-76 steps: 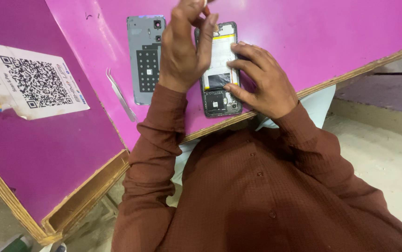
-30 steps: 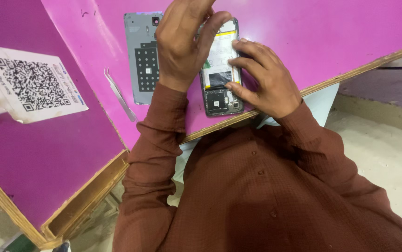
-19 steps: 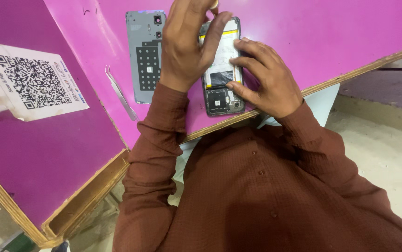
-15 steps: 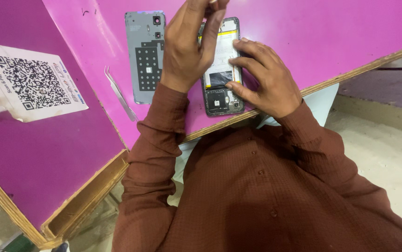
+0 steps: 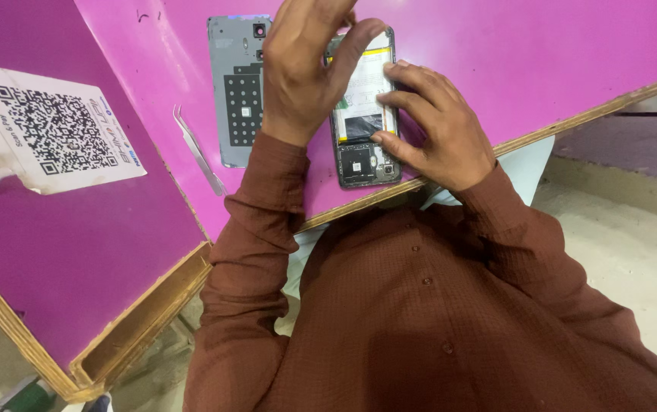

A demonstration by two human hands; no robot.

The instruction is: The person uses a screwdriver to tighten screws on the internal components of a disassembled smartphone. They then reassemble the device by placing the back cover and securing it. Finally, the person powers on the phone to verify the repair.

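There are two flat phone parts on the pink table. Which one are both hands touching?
The opened phone body on the right, its battery and boards exposed, lies under the left hand and right hand. The grey back cover lies beside it, not gripped.

Smooth, slightly glossy pink laminate worktop [image 5: 542, 53] with raw plywood edges; a matt grey plastic phone back cover [image 5: 231, 91]; an opened phone [image 5: 363, 114] showing dull metal and glossy film; thin shiny metal tweezers [image 5: 199, 152]; a creased paper sheet [image 5: 54, 130]; brown woven cloth shirt [image 5: 435, 305]

both hands [image 5: 305, 69] forward, fingers curled
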